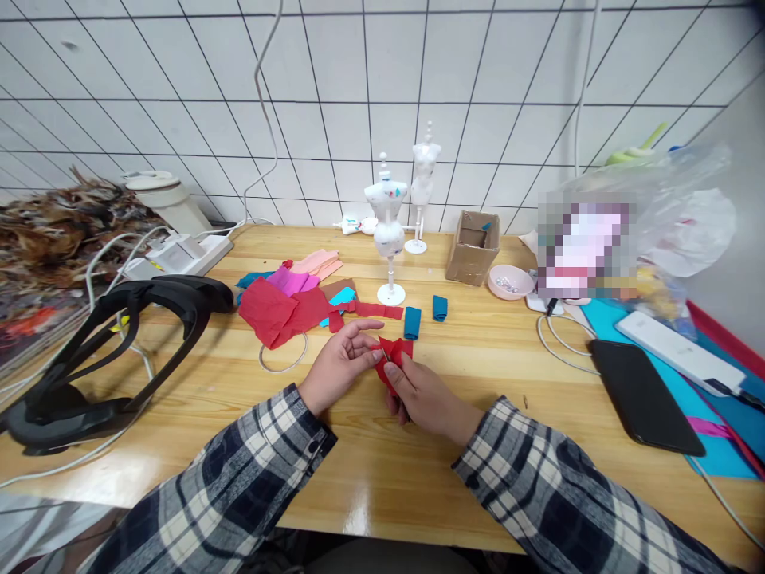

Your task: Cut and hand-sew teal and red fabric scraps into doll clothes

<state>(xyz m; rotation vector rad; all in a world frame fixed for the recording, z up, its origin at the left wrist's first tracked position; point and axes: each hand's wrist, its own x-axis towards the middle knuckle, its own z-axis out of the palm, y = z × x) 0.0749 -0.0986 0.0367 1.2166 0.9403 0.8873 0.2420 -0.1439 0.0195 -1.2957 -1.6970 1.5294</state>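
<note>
Red piece (397, 348) sits between fingertips; right hand (427, 395) pinches it, left hand (342, 359) half-curled, thumb near it, can't tell grip; 2 teal pieces (412, 323) just beyond.

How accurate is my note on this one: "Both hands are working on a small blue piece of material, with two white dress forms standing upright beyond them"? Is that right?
Not quite: the head view shows the left hand and right hand working on a small red piece, not a blue one. The two white dress forms do stand upright beyond them.
</note>
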